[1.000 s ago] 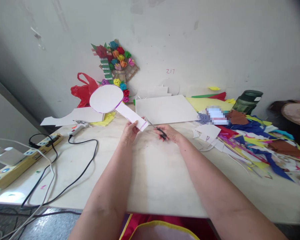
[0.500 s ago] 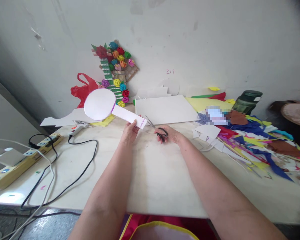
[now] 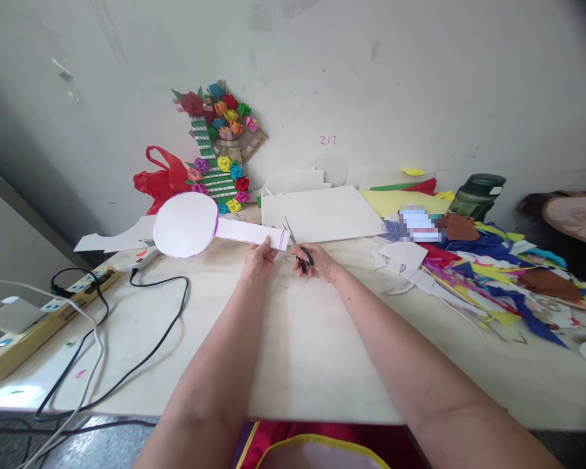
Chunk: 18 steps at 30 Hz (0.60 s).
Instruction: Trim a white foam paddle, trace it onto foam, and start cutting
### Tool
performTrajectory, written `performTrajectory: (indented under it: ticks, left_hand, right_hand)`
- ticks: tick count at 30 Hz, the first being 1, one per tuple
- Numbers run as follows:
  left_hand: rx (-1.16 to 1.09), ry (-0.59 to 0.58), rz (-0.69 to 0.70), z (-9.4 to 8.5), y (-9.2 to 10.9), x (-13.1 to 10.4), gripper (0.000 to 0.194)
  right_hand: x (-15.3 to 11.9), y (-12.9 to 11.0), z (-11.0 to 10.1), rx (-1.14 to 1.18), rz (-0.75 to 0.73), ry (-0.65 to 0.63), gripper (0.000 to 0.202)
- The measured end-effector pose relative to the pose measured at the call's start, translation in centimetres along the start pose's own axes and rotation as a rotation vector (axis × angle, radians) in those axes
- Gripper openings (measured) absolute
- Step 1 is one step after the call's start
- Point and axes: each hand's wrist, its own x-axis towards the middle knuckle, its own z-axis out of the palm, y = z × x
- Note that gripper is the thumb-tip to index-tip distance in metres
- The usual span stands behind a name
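Note:
A white paddle-shaped cutout [image 3: 185, 225] with purple lines along its edges has its round part at the left and a straight strip running right. My left hand [image 3: 260, 257] pinches the strip near its right end, where purple lines cross it. Black-handled scissors [image 3: 303, 258] are in my right hand [image 3: 316, 262], fingers wrapped round the handles. Their blades point up and to the left, beside the strip's right end. Whether the blades touch it I cannot tell.
White board [image 3: 320, 215] lies behind my hands. Colourful scraps [image 3: 508, 267], a phone [image 3: 420, 223] and a green bottle [image 3: 478, 195] are at the right. A power strip [image 3: 43, 326] with cables is at the left; paper flowers [image 3: 222, 169] lean on the wall.
The cutout has turned, its round part dropping lower and its strip now nearly level. My right hand has brought the scissors left, closer to the strip's end, with the blades more upright.

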Motion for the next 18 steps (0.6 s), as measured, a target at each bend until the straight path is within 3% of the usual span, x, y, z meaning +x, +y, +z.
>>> performTrajectory:
  ticks: [18]
  left_hand:
    - [-0.161,0.075,0.014,2.4,-1.2,-0.9,0.024]
  right_hand:
    - [-0.1,-0.6,0.7,-0.042,0.005,0.112,0.043]
